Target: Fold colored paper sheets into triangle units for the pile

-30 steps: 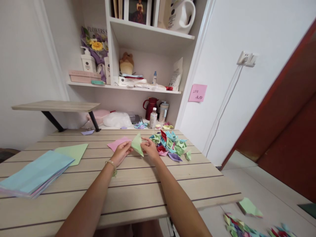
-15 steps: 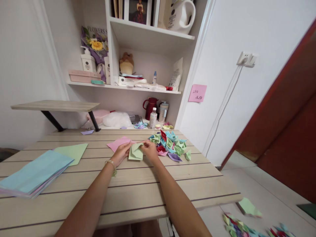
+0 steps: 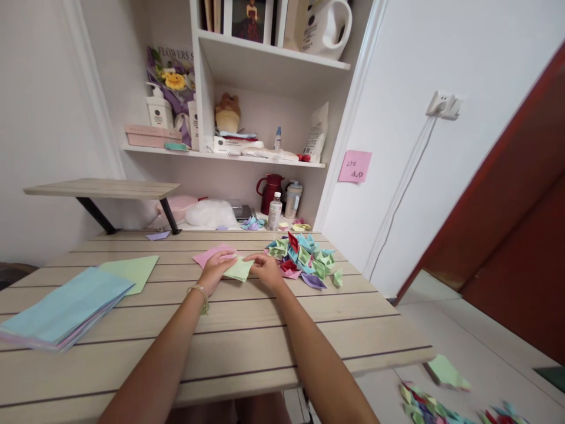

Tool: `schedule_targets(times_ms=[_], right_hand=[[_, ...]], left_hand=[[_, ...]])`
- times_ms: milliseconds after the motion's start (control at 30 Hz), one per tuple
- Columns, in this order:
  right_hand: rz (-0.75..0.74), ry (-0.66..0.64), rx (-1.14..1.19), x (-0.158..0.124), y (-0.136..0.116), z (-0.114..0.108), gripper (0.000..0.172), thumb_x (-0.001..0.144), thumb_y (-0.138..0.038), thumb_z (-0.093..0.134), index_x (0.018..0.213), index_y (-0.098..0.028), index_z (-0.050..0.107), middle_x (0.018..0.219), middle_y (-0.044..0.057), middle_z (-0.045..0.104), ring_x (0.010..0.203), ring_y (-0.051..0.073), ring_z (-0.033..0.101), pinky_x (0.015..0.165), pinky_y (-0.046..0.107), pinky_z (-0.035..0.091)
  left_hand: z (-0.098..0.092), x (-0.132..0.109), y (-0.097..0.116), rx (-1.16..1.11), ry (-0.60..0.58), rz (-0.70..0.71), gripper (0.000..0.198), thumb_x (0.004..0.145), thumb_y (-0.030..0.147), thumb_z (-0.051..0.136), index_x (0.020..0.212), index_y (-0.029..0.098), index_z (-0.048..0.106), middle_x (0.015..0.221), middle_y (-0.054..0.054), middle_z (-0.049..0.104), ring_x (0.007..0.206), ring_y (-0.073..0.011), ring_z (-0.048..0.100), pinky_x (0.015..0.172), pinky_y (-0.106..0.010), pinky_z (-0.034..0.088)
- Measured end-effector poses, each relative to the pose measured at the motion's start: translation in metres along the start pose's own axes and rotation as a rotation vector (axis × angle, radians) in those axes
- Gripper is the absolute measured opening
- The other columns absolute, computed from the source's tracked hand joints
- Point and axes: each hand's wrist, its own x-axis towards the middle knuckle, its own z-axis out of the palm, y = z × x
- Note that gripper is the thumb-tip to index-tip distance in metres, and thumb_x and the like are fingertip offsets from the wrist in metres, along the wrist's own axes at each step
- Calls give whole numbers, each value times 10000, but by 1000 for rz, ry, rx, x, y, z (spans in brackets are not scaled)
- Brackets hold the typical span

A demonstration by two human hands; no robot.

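Fingers [image 3: 255, 258] nearly closed | green paper [image 3: 239, 270] pinched at opposite sides by left hand [image 3: 215, 270] and right hand [image 3: 267, 269], presumably to steady its fold | paper boats [image 3: 303, 257] heaped aside on counter [image 3: 353, 321]

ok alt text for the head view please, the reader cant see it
A person's left hand and right hand hold a folded light-green paper at a slatted wooden table. A heap of colourful folded paper pieces lies to the right, a blue-topped stack of sheets to the left, with white shelves behind.
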Motion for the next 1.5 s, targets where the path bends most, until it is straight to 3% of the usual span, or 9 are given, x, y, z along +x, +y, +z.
schedule_targets(times_ms=[233,400,600,800,1000,1267,1500], right_hand=[[17,-174,57,-4,-7,4,286,536,-234,691,805,-143,668,594,0,606,541,114,542,543,236,426],[-21,-13,-32,-3,-7,1,238,552,-230,659,773,-143,679,565,-9,581,505,96,489,493,210,387],[-54,178,-74,2,-5,-5,258,564,-226,629,799,-135,682,533,-11,554,473,86,441,439,200,343],[-49,182,-11,1,-8,-5,271,559,-262,670,796,-131,683,621,33,621,552,134,526,496,241,405],[-58,155,22,-1,-15,-4,275,576,-360,687,748,-145,686,731,62,660,640,172,576,586,289,463],[-33,201,29,2,-9,-5,276,598,-388,673,686,-128,653,650,47,640,604,156,572,575,273,459],[-10,248,163,3,-5,-5,329,574,-375,686,784,-144,584,612,20,624,578,146,577,550,263,462]], left_hand=[[-1,0,2,4,93,21,368,484,334,750,745,121,600,606,-23,640,478,-113,555,466,-210,419],[0,-1,4,-46,36,-21,377,557,414,692,767,102,659,670,-64,658,582,-149,593,534,-242,457],[0,-3,6,-118,-70,-47,325,585,346,697,812,115,674,832,-95,671,730,-163,616,695,-280,485],[-1,-4,6,-181,-96,-15,367,530,228,743,871,122,658,908,-86,666,829,-188,615,793,-319,477],[-5,-3,5,-92,-131,29,454,499,185,754,928,99,634,927,-105,668,870,-207,610,785,-305,474],[-5,-3,2,-51,-144,23,467,501,176,752,944,101,625,966,-109,660,903,-217,602,802,-309,463],[-4,-2,1,-62,-115,9,454,486,187,761,918,111,641,950,-106,667,881,-214,610,801,-316,467]])
